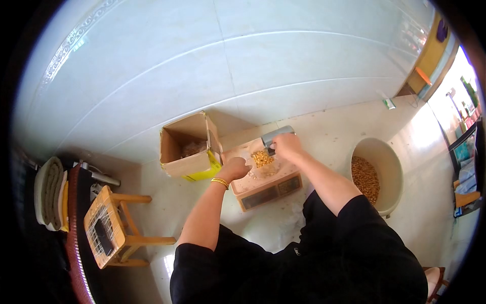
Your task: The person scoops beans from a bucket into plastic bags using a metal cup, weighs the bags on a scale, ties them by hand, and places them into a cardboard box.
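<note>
My right hand [286, 146] is closed round the handle of a grey metal scoop [279, 133], tilted over a clear plastic bag [264, 171]. Golden-brown kernels [262, 159] lie heaped at the bag, just below the scoop; their exact kind is too small to tell. On the bag's left side, my left hand [236, 169] has its fingers pinched at the thin plastic, with a yellow bracelet at the wrist. Underneath sits an orange-brown weighing scale [268, 192], its dark display panel facing me.
An open cardboard box [187, 161] with plastic inside stands left of the scale. To the right is a pale bucket [394, 175] partly filled with brown kernels [365, 178]. A wooden stool [121, 238] bearing a dark phone-like slab [104, 236] stands at left. A tiled wall [202, 76] rises behind.
</note>
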The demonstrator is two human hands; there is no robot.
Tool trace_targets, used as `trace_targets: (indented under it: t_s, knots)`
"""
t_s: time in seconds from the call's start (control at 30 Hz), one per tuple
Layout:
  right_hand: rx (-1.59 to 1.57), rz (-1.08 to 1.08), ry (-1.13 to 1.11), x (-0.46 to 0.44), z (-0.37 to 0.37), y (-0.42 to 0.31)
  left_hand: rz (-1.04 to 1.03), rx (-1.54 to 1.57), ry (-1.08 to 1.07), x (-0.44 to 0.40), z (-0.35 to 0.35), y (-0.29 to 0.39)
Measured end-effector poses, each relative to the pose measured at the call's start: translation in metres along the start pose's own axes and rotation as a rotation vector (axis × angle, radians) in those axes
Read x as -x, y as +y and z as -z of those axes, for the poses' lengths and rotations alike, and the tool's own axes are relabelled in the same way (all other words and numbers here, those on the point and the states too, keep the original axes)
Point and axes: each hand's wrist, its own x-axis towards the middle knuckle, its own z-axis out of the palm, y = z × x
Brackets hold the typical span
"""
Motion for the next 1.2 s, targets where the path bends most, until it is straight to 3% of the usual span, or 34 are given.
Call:
trace_targets:
  t_s: [0.17, 0.23, 0.37, 0.43, 0.57, 0.7, 0.77, 0.83, 1.0, 1.03, 1.1, 1.2]
  knots:
    - [-0.119, -0.043, 0.027, -0.008, 0.016, 0.015, 0.023, 0.02, 0.025, 0.004, -0.002, -0.009]
    - [-0.485, -0.339, -0.165, -0.002, 0.036, 0.02, 0.022, -0.002, 0.003, 0.002, 0.001, -0.008]
    - [-0.983, -0.35, -0.207, 0.017, 0.072, 0.062, 0.012, -0.026, 0.006, -0.002, 0.001, -0.008]
    - [-1.021, -0.363, -0.226, 0.035, 0.106, 0.077, -0.009, -0.018, 0.01, -0.002, -0.001, -0.005]
    - [-1.005, -0.333, 0.078, 0.097, 0.164, 0.108, -0.049, 0.013, -0.02, -0.003, 0.006, 0.007]
    - [-0.945, -0.438, 0.337, 0.162, 0.163, 0.187, -0.041, 0.007, -0.018, -0.003, 0.003, 0.004]
    - [-0.738, -0.647, 0.424, 0.189, 0.14, 0.215, -0.037, 0.011, -0.037, -0.002, 0.003, 0.004]
    - [-0.375, -0.628, 0.439, 0.215, 0.092, 0.257, -0.03, 0.006, -0.056, 0.0, 0.003, 0.003]
    - [-0.554, -0.962, 0.28, 0.245, -0.017, 0.331, -0.054, 0.05, 0.062, 0.022, 0.029, 0.01]
    - [-0.359, -0.789, 0.008, 0.252, -0.044, 0.362, -0.051, 0.039, 0.056, 0.03, 0.034, 0.015]
    - [-0.169, -0.594, -0.256, 0.253, -0.057, 0.367, -0.028, -0.06, 0.023, 0.046, 0.046, 0.026]
    - [-0.175, -0.579, -0.243, 0.24, -0.029, 0.318, -0.01, -0.201, 0.049, 0.083, 0.046, 0.073]
